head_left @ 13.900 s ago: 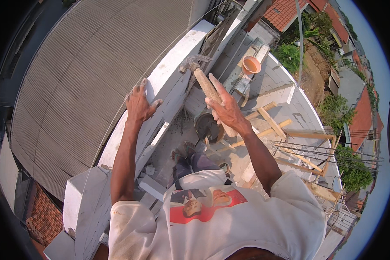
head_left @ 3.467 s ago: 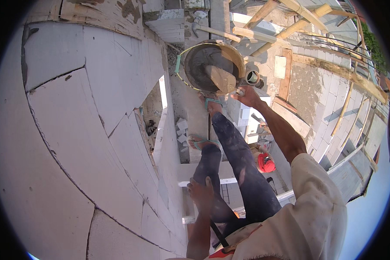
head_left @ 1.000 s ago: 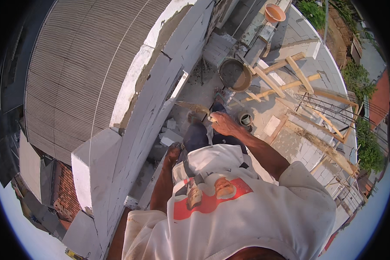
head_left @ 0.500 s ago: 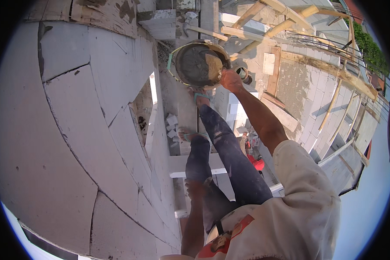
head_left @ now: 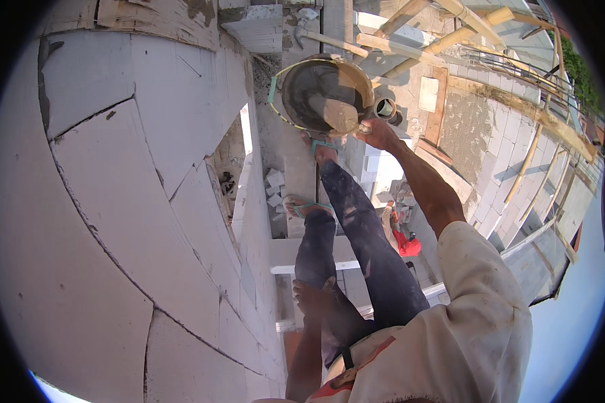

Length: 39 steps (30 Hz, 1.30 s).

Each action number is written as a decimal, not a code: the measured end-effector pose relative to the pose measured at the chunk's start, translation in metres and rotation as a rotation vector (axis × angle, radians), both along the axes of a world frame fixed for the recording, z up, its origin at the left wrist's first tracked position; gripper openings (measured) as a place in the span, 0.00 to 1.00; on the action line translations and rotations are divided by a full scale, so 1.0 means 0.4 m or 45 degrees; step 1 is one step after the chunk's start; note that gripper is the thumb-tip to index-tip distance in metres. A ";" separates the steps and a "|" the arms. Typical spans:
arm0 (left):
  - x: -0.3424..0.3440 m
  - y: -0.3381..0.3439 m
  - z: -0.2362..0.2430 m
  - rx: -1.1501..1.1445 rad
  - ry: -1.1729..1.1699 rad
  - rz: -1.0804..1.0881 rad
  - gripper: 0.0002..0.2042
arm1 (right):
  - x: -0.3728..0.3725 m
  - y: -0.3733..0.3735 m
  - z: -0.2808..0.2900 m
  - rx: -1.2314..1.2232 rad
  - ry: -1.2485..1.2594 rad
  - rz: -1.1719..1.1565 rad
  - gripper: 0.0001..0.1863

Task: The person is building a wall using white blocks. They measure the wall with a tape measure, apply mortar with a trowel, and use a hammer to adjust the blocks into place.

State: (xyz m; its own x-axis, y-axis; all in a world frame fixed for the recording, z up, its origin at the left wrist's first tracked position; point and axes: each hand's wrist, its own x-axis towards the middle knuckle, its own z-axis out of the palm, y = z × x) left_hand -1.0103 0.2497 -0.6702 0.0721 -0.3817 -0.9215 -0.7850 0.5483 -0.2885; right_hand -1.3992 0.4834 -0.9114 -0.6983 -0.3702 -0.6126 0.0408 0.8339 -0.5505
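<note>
My right hand (head_left: pixel 381 132) grips the handle of a trowel, whose broad blade (head_left: pixel 335 113) is tilted inside a round bucket (head_left: pixel 361 79) of wet grey mortar. A green-and-yellow handle loops round the bucket's left side. A claw hammer (head_left: pixel 331 43) lies just above it. My left hand (head_left: pixel 310 297) rests on my left thigh with nothing in it, fingers a little apart. My feet in teal sandals (head_left: pixel 301 205) stand on a narrow grey ledge below the bucket.
A white block wall (head_left: pixel 107 174) fills the left. Bamboo poles (head_left: pixel 464 37), timber beams (head_left: pixel 551 121) and rebar occupy the upper right. A short pipe (head_left: pixel 386 107) sits beside the bucket. Below on the right, a person in red (head_left: pixel 407 245) is near rubble.
The hammer, held in my right hand earliest, now lies down. A second ago the trowel was outside the bucket. Since half a second ago my right hand has shifted slightly right and down.
</note>
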 end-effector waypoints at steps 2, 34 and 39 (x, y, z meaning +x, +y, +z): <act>-0.035 -0.015 0.033 0.037 0.021 0.063 0.65 | 0.056 0.037 0.081 -0.082 -0.017 -0.124 0.24; 0.488 -0.157 0.198 0.008 0.797 0.765 0.31 | 0.548 -0.876 1.600 -0.219 1.727 1.722 0.17; 0.525 -0.128 0.111 0.103 0.871 0.654 0.29 | 0.251 -0.921 1.562 0.009 1.923 1.555 0.07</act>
State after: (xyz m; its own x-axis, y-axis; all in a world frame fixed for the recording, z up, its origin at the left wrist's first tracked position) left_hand -0.8001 0.1984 -0.6257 -0.3633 -0.3848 -0.8485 -0.9286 0.0757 0.3632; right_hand -1.2987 0.1152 -0.2866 0.0232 -0.9887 0.1483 -0.9006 0.0437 0.4325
